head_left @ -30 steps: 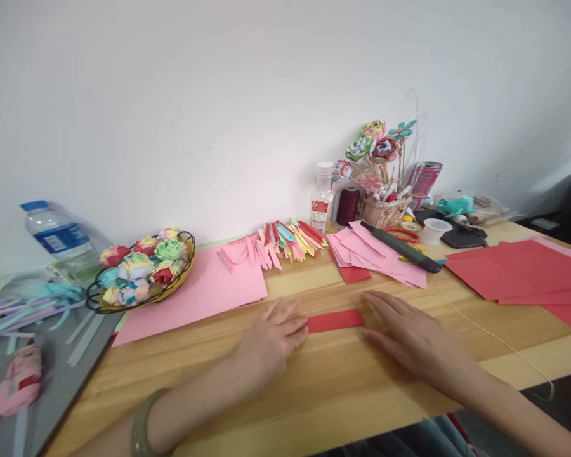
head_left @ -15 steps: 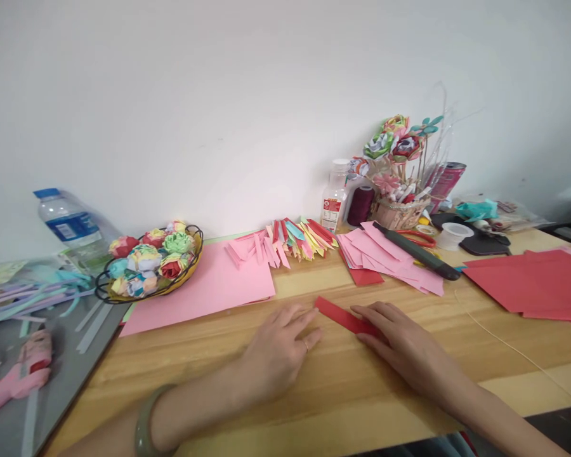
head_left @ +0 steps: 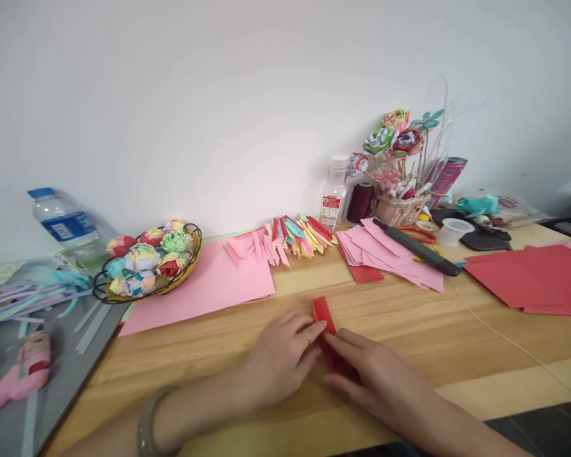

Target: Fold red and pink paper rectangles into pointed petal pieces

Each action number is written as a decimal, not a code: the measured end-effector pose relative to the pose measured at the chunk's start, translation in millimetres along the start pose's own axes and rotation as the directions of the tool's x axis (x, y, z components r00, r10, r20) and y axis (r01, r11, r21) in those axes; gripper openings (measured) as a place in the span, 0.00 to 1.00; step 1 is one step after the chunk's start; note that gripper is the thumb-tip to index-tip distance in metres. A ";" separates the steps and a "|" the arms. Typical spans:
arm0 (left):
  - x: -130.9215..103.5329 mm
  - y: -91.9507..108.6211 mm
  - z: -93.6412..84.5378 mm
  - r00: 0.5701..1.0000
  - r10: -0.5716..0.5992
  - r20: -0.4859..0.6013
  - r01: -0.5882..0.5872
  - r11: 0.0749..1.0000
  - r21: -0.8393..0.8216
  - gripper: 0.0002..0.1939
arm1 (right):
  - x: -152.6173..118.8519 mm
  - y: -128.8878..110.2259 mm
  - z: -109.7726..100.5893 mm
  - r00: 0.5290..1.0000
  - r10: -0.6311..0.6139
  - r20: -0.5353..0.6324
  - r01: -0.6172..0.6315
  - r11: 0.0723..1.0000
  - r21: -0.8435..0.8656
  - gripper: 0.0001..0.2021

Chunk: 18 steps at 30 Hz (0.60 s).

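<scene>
A narrow folded piece of red paper (head_left: 322, 309) lies between my hands on the wooden table, its far end pointing away from me and slightly raised along a fold. My left hand (head_left: 285, 348), with a ring on a finger and a bangle on the wrist, has its fingertips on the paper's left side. From the right, my right hand (head_left: 361, 365) holds the paper's nearer part, thumb close to the near end and fingers across it. Both hands partly cover the strip.
Behind lie pink paper sheets (head_left: 204, 285), folded colored pieces (head_left: 290, 238) and pink slips (head_left: 375, 247) under a dark-handled cutter (head_left: 419, 249). A basket of paper flowers (head_left: 152, 257) and a water bottle (head_left: 66, 222) stand left; red sheets (head_left: 542, 279) lie right.
The red paper has turned from slanting sideways to pointing more away from me, and one fold edge now stands up. My hands have come closer together, the right moving left and nearer me.
</scene>
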<state>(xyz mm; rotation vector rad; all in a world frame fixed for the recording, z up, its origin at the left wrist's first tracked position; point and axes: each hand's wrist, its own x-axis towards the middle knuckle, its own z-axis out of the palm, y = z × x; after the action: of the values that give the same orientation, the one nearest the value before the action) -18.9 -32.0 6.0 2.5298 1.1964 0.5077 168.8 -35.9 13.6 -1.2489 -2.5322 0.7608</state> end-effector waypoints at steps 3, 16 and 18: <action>3.3 -1.9 -3.7 0.996 -0.087 -0.012 0.086 0.994 -0.063 0.14 | 0.6 -3.0 -9.5 0.998 -0.042 0.040 0.042 0.999 0.003 0.16; 15.4 -30.1 7.0 0.983 -0.179 -0.041 0.147 0.900 -0.411 0.32 | 27.1 31.7 -19.4 0.938 -0.344 -0.047 0.342 0.939 -0.043 0.13; 16.5 -29.1 5.7 0.980 -0.196 -0.042 0.156 0.876 -0.457 0.32 | 29.4 32.1 -18.2 0.933 -0.358 -0.035 0.355 0.932 -0.077 0.13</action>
<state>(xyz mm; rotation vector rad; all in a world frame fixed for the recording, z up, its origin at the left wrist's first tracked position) -26.4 -2.0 -7.9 2.0019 1.1627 0.7581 179.8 9.8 10.8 -0.7745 -2.6548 0.5547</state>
